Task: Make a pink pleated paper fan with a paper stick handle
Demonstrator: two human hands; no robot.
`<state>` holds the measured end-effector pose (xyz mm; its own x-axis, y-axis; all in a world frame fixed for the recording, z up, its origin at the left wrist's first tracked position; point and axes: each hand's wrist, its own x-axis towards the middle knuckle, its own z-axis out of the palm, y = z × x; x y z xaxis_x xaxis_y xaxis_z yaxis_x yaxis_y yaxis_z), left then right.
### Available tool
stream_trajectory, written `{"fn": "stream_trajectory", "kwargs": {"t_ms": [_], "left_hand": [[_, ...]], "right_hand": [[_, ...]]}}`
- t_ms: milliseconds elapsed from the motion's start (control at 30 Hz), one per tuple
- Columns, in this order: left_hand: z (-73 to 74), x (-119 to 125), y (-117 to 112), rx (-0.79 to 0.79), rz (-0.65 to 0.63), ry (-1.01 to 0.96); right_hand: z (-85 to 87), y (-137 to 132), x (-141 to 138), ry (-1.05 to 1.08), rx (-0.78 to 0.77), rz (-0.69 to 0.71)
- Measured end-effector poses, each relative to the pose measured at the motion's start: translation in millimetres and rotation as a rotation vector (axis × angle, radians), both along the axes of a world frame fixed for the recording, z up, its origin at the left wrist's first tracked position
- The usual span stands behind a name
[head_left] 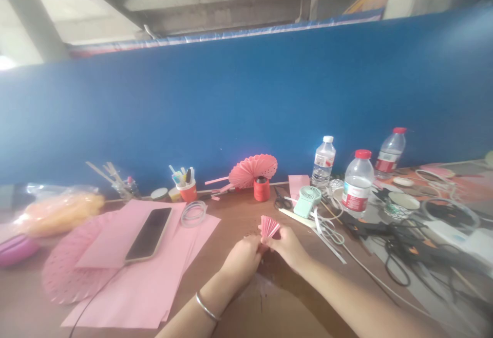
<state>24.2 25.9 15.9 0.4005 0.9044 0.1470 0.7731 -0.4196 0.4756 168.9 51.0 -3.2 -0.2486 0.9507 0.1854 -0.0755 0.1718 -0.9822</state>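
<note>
Both hands meet at the table's middle around a small pleated pink paper fan [269, 226]. My right hand [288, 246] pinches the fan's lower edge with closed fingers. My left hand [243, 259], a silver bangle on its wrist, has its fingers curled closed against the fan's base. The fan spreads open upward above both hands.
Pink paper sheets [154, 271] with a black phone [149, 233] lie left. A finished pink fan [253, 169], red thread spool [261, 189], scissors [281, 200], mint hand fan [307, 200], three water bottles [357, 182] and tangled cables [416, 250] sit right. A blue partition [246, 107] stands behind.
</note>
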Motion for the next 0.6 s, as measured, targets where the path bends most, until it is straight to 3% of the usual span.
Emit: {"fn": "stream_trajectory", "kwargs": {"t_ms": [167,267,433,500,600], "left_hand": [[-1.7,6.3,-5.3,0.021,0.026,0.091],[-0.3,6.7,-9.3,0.011,0.023,0.017],[0.5,7.1,-12.3,-0.015,-0.102,-0.299],[-1.6,6.8,-10.5,-0.021,-0.117,-0.366],[-6.4,5.0,-5.9,-0.068,-0.029,-0.356]], "right_hand": [[-4.6,0.3,-1.6,0.188,-0.088,0.043],[-5.3,-0.6,0.5,0.253,-0.049,0.218],[1.7,-7.5,3.2,0.183,-0.026,0.523],[6.4,-11.1,3.5,0.114,0.038,0.532],[12.1,-15.3,4.0,0.027,0.152,0.422]]}}
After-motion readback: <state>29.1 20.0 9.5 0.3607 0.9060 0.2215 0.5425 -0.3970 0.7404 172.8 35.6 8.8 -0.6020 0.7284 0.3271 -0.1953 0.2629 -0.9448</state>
